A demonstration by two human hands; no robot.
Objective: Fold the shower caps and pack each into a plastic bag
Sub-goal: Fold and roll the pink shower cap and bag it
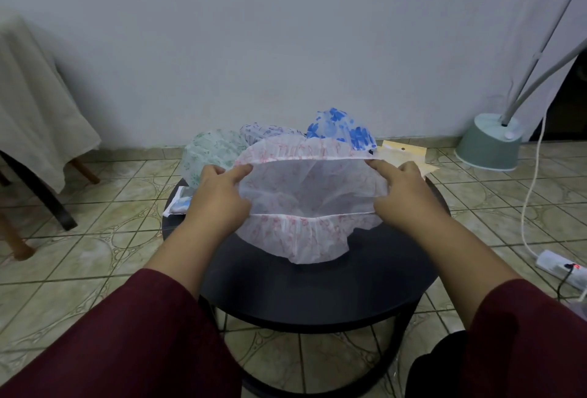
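A round black table [317, 289] sits under both hands. Stretched between them above it is a white shower cap [305, 207] with pink print, opening upward. The left hand [219, 197] grips its left rim, the right hand [403, 191] its right rim, fingers curled on the elastic. Beyond the hands lie green [209, 153], lilac [263, 132] and blue-flowered caps [343, 129]; packaging bags [403, 151] lie past the right hand.

A pink-printed white shower cap [305, 194] is stretched open above the table, three more caps [273, 137] behind it.
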